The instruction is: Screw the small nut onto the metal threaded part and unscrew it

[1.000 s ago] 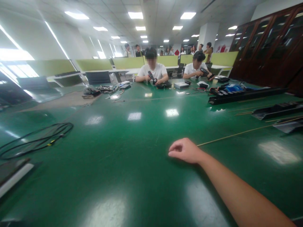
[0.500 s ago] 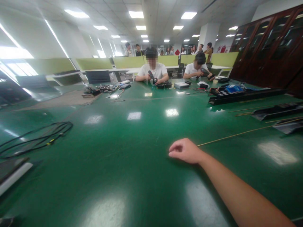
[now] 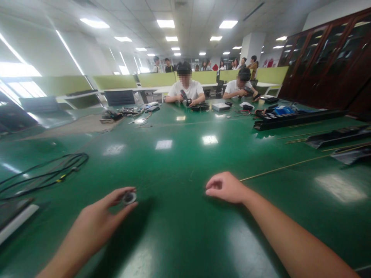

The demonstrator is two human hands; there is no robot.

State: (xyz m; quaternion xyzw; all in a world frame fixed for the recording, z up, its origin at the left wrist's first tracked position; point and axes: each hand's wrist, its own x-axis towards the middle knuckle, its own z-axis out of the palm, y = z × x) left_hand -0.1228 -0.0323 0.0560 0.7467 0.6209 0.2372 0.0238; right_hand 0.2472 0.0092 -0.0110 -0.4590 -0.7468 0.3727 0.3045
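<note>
My left hand [image 3: 97,220] is raised over the table at the lower left. Its thumb and fingers grip a small round grey ring-shaped part [image 3: 129,198] with a dark centre; its exact kind is unclear. Toward the right, my right hand [image 3: 224,188] rests on the green table [image 3: 174,170] with its fingers curled in and the thumb close to them. Whatever those fingers may hold is hidden. A thin brass-coloured rod [image 3: 278,170] runs from the right to behind the right wrist; whether the hand touches it cannot be seen.
A coiled black cable [image 3: 62,170] lies at the left, above a dark flat object with a light edge [image 3: 19,224]. Black channels [image 3: 298,119] and more rods stand at the right. Across the table sit two people [image 3: 187,92], with tools and parts before them.
My left hand has come into view from the lower left with the round grey part in its fingers. My right hand keeps its place and pose.
</note>
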